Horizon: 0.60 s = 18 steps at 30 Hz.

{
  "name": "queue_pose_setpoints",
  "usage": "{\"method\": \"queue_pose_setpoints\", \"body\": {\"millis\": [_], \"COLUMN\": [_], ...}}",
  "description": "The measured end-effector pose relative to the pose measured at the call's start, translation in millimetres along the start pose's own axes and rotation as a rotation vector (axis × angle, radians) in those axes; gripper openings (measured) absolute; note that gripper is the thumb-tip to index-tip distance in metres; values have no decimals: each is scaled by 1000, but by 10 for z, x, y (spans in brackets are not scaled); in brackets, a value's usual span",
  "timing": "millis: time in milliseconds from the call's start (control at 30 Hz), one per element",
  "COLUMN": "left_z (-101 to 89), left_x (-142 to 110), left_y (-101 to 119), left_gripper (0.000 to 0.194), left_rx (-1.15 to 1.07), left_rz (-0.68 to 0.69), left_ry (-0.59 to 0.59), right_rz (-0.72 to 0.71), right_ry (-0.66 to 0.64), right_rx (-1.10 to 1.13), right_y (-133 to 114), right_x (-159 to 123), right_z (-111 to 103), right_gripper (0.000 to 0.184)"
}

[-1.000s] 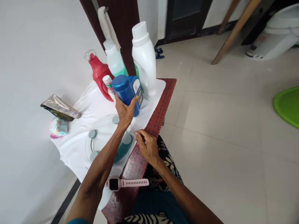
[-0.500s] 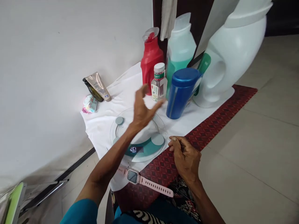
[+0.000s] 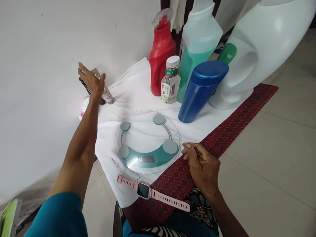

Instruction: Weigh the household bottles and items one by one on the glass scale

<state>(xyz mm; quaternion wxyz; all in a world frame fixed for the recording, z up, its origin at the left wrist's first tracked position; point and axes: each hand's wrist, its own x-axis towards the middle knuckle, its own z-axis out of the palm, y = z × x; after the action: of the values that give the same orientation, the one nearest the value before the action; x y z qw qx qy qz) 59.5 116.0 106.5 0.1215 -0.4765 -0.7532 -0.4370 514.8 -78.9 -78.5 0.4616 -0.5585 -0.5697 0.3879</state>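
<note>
My left hand (image 3: 92, 80), fingers spread, is over a beige squeeze tube (image 3: 108, 95) and a dark bottle beside it; whether it touches them I cannot tell. Partly behind my wrist lies a small white-and-pink packet (image 3: 85, 104). My right hand (image 3: 202, 166) is closed, thumb against the curled fingers, near the table's front edge; anything inside it is hidden. Between the hands a round glass scale (image 3: 148, 141) lies on the white cloth (image 3: 106, 141). A pink-strapped smartwatch (image 3: 143, 190) is stretched out in front of the scale.
At the back stand a red bottle (image 3: 161, 56), a small clear bottle with a white cap (image 3: 171, 80), a green-liquid bottle (image 3: 197, 52), a tilted-looking blue container (image 3: 202, 90) and a large white jug (image 3: 269, 42). The wall (image 3: 49, 82) borders the left.
My left hand has moved from above the scale to the left, over the tube and dark bottle. The scale's lit digits have faded. My right hand stays nearly where it was.
</note>
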Motion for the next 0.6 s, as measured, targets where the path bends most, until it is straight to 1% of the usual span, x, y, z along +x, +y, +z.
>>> {"method": "queue_pose_setpoints", "body": {"millis": [33,100,133,167,200,233,267,300,367,433,533,600], "left_z": [31,82,95,98,90,72,47,16,-49,-118,-260,-412], "left_x": [79,161,168,160,143,123,104,88,65,40,-28,-103], "left_y": [33,106,141,171,197,218,233,244,259,273,320,388], "left_gripper": [115,120,116,105,90,75,67,67,80,87,87,85], "left_rx": [30,89,122,160,197,228,255,272,263,224,158,138], "left_rz": [-44,-126,-147,-152,-146,-132,-116,-101,-75,-54,2,96], "left_ry": [-23,-25,-12,-4,-8,-27,-55,-87,-133,-160,-197,-213], "right_rz": [2,-3,-8,-14,-22,-30,-38,-44,-50,-53,-65,-72], "right_ry": [4,10,11,13,13,12,11,8,4,5,4,-1], "right_rx": [-1,0,3,7,12,18,25,30,39,45,50,46], "right_y": [1,-2,-6,-11,-17,-22,-26,-29,-29,-26,-23,-23], "right_x": [0,5,7,10,12,14,14,13,9,5,4,8], "right_z": [3,9,12,14,15,15,14,13,9,6,2,5], "right_gripper": [50,49,48,48,47,47,46,46,45,44,43,42]}}
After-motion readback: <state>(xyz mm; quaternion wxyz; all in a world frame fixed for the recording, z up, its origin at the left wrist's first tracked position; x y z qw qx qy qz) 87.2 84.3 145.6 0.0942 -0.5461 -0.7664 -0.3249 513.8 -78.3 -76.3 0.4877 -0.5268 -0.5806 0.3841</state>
